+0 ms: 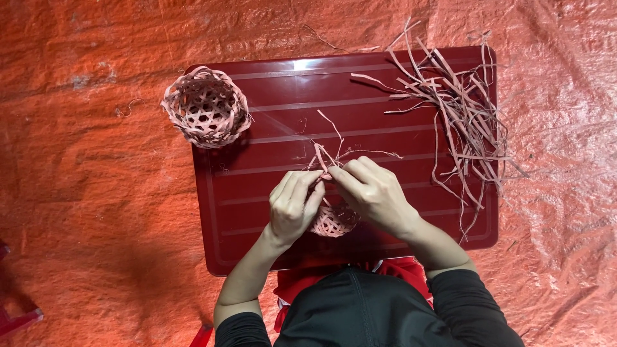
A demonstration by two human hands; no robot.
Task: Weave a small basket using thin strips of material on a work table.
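Left hand (294, 207) and right hand (373, 193) both pinch strips of small half-woven pink basket (333, 220), centre of dark red plastic tray (257, 193). Finished round woven basket (206, 107) at 10 o'clock; loose pink strip pile (463, 109) at 2 o'clock.

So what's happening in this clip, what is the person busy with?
A person is weaving a small basket from thin pinkish strips, seen from above. Both the left hand and the right hand pinch the loose strip ends sticking up from its rim, over a dark red tray-like table. A finished woven basket sits at the table's far left corner, and a loose pile of strips lies at the far right. An orange tarp covers the ground.
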